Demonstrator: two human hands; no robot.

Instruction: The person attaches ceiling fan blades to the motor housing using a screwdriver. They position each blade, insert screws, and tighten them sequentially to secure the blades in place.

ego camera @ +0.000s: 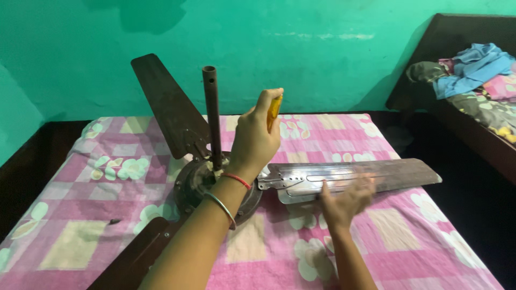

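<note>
A brown ceiling fan lies on the bed, its round motor hub (188, 185) facing up and its downrod (211, 107) standing upright. My left hand (255, 139), with bangles and a red thread at the wrist, is raised over the hub and grips a yellow-handled screwdriver (274, 110). My right hand (344, 198) is blurred and rests with fingers spread on the near edge of the fan blade (376, 174) that reaches to the right. A second blade (166, 107) tilts up at the back left. A third blade (134, 258) points toward the lower left, under my left forearm.
A pink patchwork bedsheet (430, 231) with flower prints covers the bed. A small dark screw (114, 220) lies on the sheet left of the hub. A second bed (478, 134) with crumpled clothes (473, 67) stands at the right, beyond a dark gap. A green wall is behind.
</note>
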